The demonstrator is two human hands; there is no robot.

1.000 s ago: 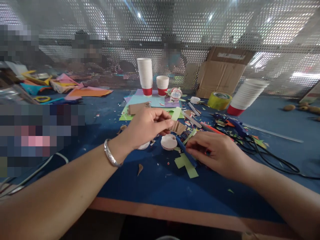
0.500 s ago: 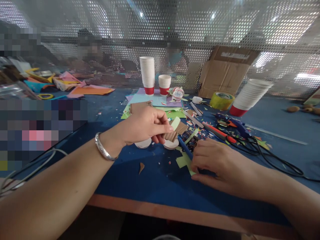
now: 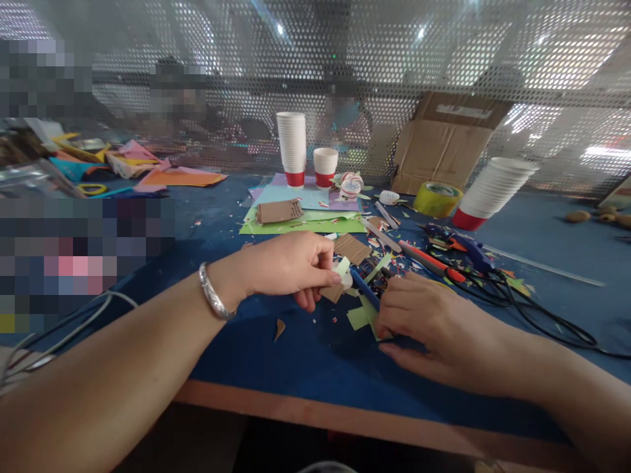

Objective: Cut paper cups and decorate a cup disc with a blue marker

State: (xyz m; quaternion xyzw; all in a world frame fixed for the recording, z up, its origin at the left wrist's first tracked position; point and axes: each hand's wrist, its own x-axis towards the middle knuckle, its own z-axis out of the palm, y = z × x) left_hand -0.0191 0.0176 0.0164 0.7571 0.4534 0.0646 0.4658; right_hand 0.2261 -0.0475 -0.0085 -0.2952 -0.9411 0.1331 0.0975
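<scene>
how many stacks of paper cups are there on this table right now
3: a tall stack at the back, a short stack just right of it, and a leaning stack right of the yellow tape. The pixelated area at left could hide more.

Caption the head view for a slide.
Left hand pinching a pale green strip and cardboard over a blue table, right hand by green paper, paper cups stacked behind.

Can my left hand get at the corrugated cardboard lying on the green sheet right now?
Probably yes: the corrugated cardboard lies just beyond your left hand, with nothing visible standing between them. That hand is pinching a pale green strip, though, so its grip may need freeing first.
</scene>
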